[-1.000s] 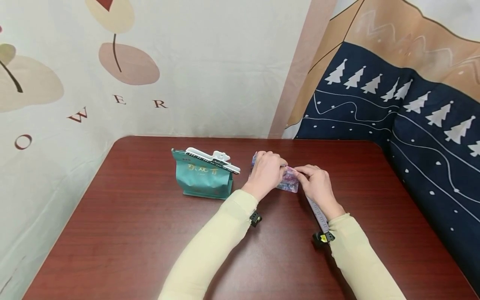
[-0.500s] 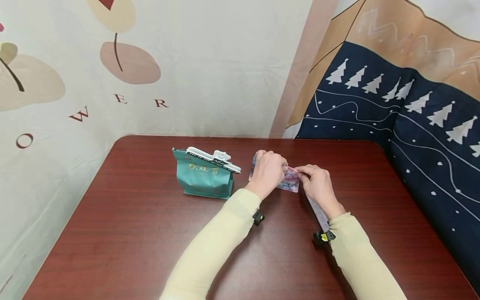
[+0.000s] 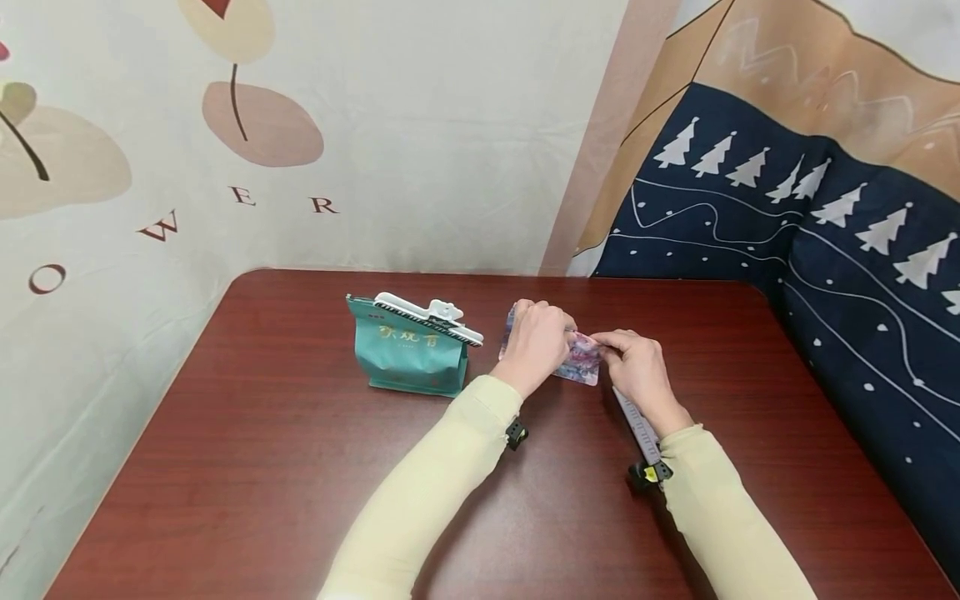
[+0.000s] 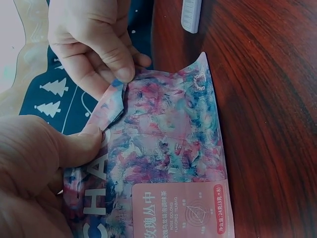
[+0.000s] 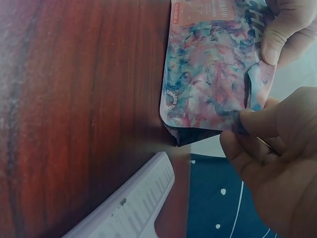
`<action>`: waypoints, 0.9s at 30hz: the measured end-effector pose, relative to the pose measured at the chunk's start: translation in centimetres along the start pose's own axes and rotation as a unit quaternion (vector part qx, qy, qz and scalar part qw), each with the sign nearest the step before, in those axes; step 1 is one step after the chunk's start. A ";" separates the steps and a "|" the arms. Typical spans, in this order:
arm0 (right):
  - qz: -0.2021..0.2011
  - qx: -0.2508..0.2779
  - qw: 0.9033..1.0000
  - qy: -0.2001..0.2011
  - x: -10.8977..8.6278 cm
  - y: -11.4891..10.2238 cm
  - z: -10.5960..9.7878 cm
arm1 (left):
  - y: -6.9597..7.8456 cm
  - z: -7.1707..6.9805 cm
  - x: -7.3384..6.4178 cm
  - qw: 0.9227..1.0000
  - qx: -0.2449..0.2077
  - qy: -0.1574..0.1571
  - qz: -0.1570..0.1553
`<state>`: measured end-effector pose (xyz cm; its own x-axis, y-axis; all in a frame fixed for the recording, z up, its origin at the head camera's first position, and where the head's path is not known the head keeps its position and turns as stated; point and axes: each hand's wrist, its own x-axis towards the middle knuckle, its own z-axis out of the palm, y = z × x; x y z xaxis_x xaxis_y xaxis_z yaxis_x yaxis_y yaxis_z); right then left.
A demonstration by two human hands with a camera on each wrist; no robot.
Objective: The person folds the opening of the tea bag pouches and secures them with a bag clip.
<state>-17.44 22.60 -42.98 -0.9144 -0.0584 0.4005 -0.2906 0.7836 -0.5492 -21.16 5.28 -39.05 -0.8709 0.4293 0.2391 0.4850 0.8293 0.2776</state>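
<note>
A pink, blue and purple tea pouch (image 4: 168,119) stands on the table between both hands, its top edge partly folded over. My left hand (image 3: 536,343) pinches that edge, the thumb (image 4: 81,148) lying on the printed front. At the pouch's upper right corner, my right hand (image 3: 636,371) pinches the folded strip between thumb and fingers, as the right wrist view shows. A long white sealing clip (image 5: 136,198) with a ridged face lies on the table just below the right hand, partly hidden by that wrist in the head view.
To the left stands a teal pouch (image 3: 408,354), its top closed by a white bag clip (image 3: 429,317). The dark red wooden table (image 3: 285,467) extends around them. A pale printed cloth (image 3: 420,150) hangs behind, with a navy tree-patterned cloth (image 3: 750,225) on the right.
Almost nothing differs: both hands keep their grip on the pouch's top edge. The whole head view has shifted very slightly.
</note>
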 end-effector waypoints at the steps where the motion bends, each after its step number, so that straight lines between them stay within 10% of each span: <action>1: 0.006 0.001 1.000 -0.007 -0.1 0.0 -0.1 | 0.0 0.0 0.0 1.000 0.002 -0.002 -0.001; 9: 0.083 0.028 0.994 -0.062 -0.4 0.5 -1.4 | 0.0 0.0 0.1 1.000 0.019 -0.005 0.000; 27: 0.080 0.013 0.996 -0.022 0.1 0.2 -0.7 | -0.1 -0.1 0.0 1.000 0.003 -0.015 -0.003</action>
<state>-17.44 23.19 -42.55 -0.9609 0.0378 0.2742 -0.1474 0.7687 -0.6224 -21.26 5.16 -39.02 -0.8758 0.4347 0.2097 0.4794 0.8338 0.2737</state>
